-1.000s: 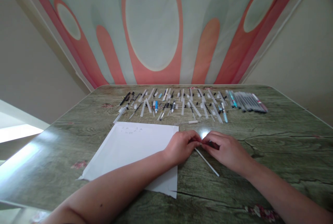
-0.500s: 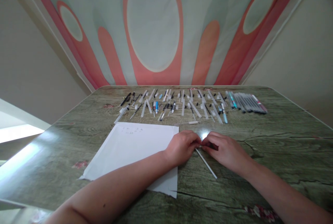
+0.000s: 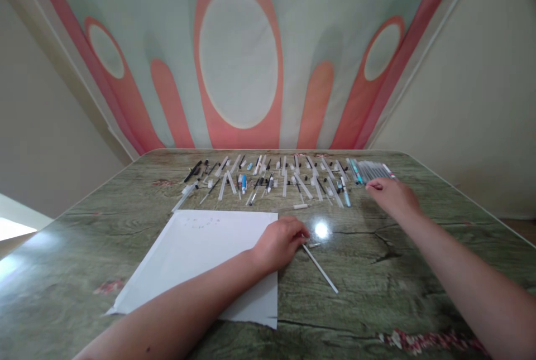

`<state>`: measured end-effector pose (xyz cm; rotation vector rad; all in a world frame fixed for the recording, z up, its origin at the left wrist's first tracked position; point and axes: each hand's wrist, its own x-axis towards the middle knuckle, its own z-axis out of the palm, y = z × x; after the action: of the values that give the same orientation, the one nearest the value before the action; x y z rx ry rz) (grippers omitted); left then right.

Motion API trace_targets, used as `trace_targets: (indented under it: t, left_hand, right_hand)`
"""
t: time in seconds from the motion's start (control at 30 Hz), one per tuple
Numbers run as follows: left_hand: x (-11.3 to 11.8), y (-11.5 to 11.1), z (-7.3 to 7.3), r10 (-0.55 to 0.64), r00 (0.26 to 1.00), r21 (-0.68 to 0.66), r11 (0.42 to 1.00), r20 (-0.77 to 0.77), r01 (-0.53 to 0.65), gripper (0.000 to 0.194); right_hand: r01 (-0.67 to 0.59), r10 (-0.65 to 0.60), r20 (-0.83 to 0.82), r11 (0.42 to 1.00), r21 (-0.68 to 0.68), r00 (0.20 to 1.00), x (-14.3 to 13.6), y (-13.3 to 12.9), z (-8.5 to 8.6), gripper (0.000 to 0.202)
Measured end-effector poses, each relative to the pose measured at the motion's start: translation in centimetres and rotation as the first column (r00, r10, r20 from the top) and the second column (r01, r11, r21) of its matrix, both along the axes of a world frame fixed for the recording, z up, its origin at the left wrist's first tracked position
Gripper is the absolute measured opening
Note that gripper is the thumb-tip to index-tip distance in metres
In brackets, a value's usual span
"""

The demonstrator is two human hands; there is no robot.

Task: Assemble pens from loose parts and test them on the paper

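Observation:
My left hand point(image 3: 285, 241) rests at the right edge of a white paper point(image 3: 201, 254), its fingers pinched together; whatever they hold is too small to make out. A thin white stick point(image 3: 320, 269) lies on the table just right of those fingertips, with a small pale piece point(image 3: 314, 245) beside its upper end. My right hand point(image 3: 393, 195) is at the near edge of the row of grey pens point(image 3: 374, 170). Its thumb and index finger are closed together, and anything between them is hidden.
Two rows of taken-apart pens, with clear tubes point(image 3: 285, 184), caps and refills, stretch across the far part of the table point(image 3: 364, 304). A short white piece point(image 3: 300, 206) lies in front of them. Faint marks show on the paper's top.
My right hand has left my left hand and moved up and right to the grey pens. The small pale piece now shows beside the stick. The camera view has shifted.

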<state>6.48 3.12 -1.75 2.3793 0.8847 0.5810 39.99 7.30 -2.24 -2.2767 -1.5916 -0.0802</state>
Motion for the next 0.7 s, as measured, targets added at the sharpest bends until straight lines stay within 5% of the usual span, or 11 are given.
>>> trace_targets:
  t: [0.3, 0.7]
  left_hand:
    - [-0.2, 0.4, -0.7, -0.025, 1.0, -0.02, 0.999, -0.018, 0.025, 0.01]
    - [-0.3, 0.6, -1.2, -0.063, 0.998, -0.053, 0.997, -0.011, 0.062, 0.01]
  right_hand:
    - [0.113, -0.104, 0.09, 0.988, -0.103, 0.99, -0.4, 3.0, -2.2, 0.033]
    - [0.096, -0.093, 0.032, 0.988, -0.124, 0.995, -0.4, 1.8, -2.4, 0.032]
